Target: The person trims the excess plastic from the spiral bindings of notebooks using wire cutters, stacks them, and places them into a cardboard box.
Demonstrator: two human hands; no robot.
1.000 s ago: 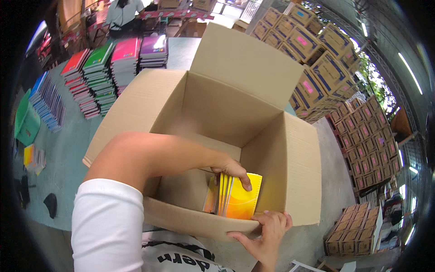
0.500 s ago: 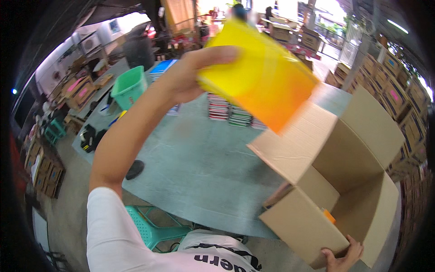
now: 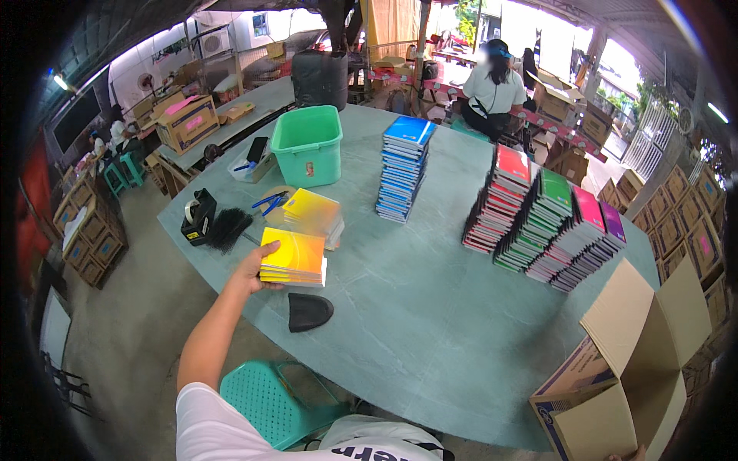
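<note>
My left hand [image 3: 257, 270] is closed around a small stack of yellow-orange notebooks [image 3: 294, 253] at the table's left side, thumb on top. Just behind it lies another yellow pile [image 3: 314, 206], partly under what looks like clear plastic. At the lower right edge, only a bit of my right hand [image 3: 632, 455] shows, gripping the rim of an open cardboard box [image 3: 592, 424] with its flaps spread. A black curved pad [image 3: 310, 313] rests on the table in front of the held stack.
Tall stacks of blue notebooks [image 3: 406, 165], red notebooks [image 3: 498, 200], green notebooks [image 3: 534, 223], and pink and purple ones stand farther back. A green bin [image 3: 306, 150], blue-handled pliers [image 3: 269, 203] and a black tape dispenser [image 3: 198, 218] are at left. A green stool [image 3: 265, 403] stands below; a person sits beyond.
My left hand has brought the yellow-orange notebooks from high above the table, near the box, down and left beside the other yellow pile. The view has swung left.
</note>
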